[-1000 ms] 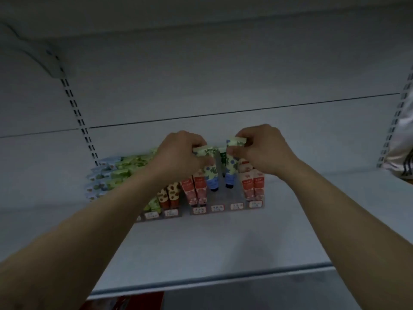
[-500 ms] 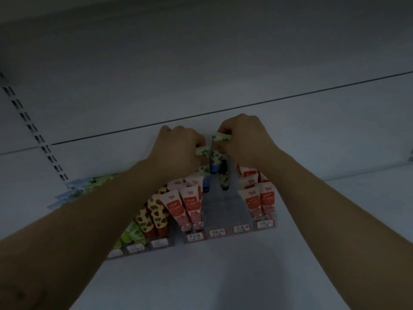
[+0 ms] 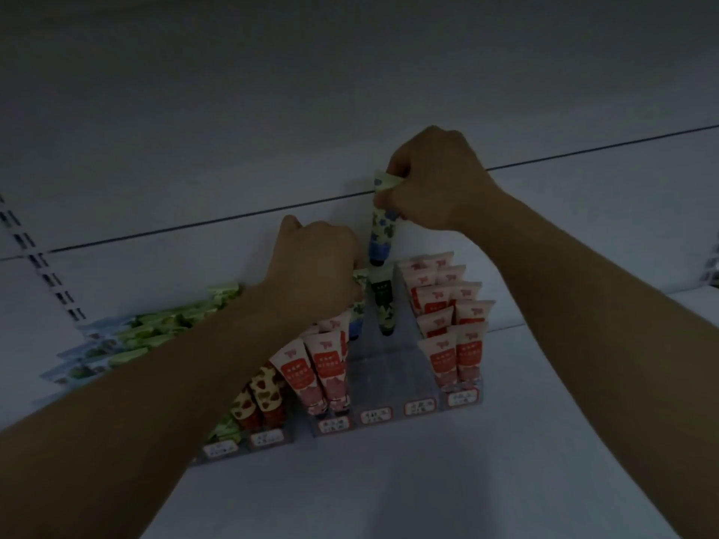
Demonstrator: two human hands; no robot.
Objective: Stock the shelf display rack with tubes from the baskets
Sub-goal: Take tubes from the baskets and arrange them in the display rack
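Tube upright, cap down, in pinch of right hand (left hand curled at rack, hold unseen)

A white shelf board fills the lower part of the view, dimly lit and faintly shadowed near its front. Behind it rises a pale back panel, crossed by a thin dark seam that climbs slightly from left to right. At the left, a slotted upright strip runs down the panel at a slant, its dark slots in pairs. Another slotted strip shows partly at the right edge.
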